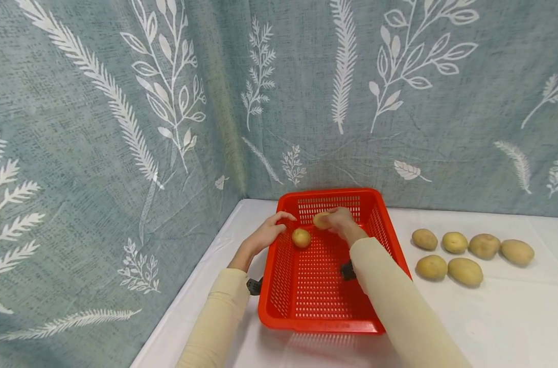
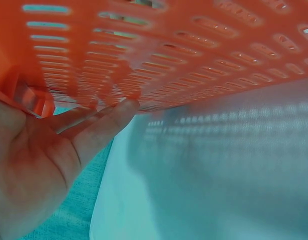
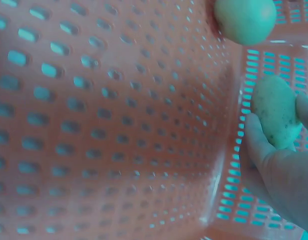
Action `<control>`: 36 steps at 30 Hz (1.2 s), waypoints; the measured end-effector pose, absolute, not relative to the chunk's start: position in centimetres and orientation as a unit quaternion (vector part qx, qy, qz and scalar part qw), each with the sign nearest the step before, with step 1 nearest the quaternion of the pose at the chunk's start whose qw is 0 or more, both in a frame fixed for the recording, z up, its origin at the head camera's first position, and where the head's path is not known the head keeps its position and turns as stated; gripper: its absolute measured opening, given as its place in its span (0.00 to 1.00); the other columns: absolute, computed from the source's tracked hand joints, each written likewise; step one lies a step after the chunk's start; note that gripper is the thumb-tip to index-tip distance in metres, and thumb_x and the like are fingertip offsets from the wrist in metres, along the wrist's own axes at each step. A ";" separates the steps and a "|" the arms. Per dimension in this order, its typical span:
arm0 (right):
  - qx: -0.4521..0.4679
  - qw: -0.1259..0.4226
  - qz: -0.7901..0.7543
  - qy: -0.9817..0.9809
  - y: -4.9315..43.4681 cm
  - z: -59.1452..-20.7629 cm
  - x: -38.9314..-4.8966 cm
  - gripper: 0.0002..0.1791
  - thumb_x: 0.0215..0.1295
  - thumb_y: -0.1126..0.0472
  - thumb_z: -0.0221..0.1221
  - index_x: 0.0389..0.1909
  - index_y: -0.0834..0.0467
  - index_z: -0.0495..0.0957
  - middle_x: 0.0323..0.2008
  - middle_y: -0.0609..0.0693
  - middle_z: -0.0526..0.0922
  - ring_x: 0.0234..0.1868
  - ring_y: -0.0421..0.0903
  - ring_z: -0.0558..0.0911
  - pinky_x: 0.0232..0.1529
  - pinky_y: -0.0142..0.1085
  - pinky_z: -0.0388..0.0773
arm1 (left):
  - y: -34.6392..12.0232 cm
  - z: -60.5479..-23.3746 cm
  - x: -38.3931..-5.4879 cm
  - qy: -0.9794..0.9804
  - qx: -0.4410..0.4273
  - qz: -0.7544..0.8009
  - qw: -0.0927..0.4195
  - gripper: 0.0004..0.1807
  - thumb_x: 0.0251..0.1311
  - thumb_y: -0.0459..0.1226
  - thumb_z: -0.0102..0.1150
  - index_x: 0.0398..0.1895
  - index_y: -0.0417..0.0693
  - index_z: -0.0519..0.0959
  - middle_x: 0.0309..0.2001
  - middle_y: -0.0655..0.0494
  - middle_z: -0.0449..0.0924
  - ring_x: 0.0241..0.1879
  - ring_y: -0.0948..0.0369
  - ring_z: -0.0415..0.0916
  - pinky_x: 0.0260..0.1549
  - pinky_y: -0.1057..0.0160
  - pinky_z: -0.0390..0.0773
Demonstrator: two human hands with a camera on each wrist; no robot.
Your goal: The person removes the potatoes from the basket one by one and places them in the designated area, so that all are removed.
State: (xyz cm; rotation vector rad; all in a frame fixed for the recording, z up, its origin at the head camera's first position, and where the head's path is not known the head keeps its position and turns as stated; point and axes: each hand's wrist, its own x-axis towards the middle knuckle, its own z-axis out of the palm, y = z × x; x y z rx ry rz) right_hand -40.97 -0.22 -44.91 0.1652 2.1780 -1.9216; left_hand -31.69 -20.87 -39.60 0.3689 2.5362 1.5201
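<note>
My right hand reaches into the far end of a red plastic basket. Between its thumb and fingers it pinches a pale oval potato, low by the perforated end wall. Another round potato lies in the basket near its left wall, to the left of the held one. At the basket's far left rim is my left hand, gripping the edge. The left wrist view shows some of its fingers stretched along the outside of the slotted wall.
Several potatoes lie in two rows on the white tablecloth, right of the basket. A blue-green curtain with white leaf patterns hangs behind and along the left side of the table.
</note>
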 end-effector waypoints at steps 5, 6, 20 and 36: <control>0.040 0.131 -0.666 0.733 0.5 -45.2 -42.8 0.25 0.56 0.64 0.65 0.54 0.67 0.71 0.52 0.60 0.73 0.47 0.54 0.78 0.45 0.45 0.77 | -20.9 -39.4 -31.9 0.848 0.121 0.510 0.075 0.21 0.63 0.26 0.34 0.57 0.36 0.69 0.48 0.39 0.66 0.38 0.54 0.65 0.39 0.59 0.66; 0.025 0.132 -0.671 0.730 0.8 -45.7 -43.6 0.25 0.55 0.64 0.67 0.52 0.67 0.72 0.50 0.61 0.74 0.45 0.54 0.78 0.42 0.44 0.78 | -20.9 -39.4 -31.9 0.847 0.120 0.512 0.076 0.21 0.63 0.26 0.34 0.58 0.37 0.69 0.49 0.39 0.66 0.39 0.54 0.65 0.39 0.59 0.67; 0.015 0.185 -0.664 0.724 3.0 -35.9 -36.1 0.27 0.68 0.67 0.53 0.65 0.72 0.59 0.63 0.66 0.62 0.60 0.60 0.68 0.59 0.48 0.66 | -20.7 -39.4 -31.7 0.853 0.120 0.503 0.075 0.21 0.63 0.26 0.35 0.57 0.38 0.69 0.55 0.41 0.65 0.46 0.51 0.62 0.42 0.57 0.64; -0.025 0.193 -0.672 0.715 6.0 -33.3 -35.4 0.29 0.70 0.67 0.50 0.69 0.68 0.55 0.66 0.66 0.57 0.65 0.60 0.63 0.61 0.46 0.63 | -20.8 -39.4 -31.6 0.847 0.128 0.508 0.093 0.21 0.65 0.26 0.34 0.60 0.33 0.67 0.57 0.36 0.63 0.46 0.50 0.61 0.41 0.57 0.63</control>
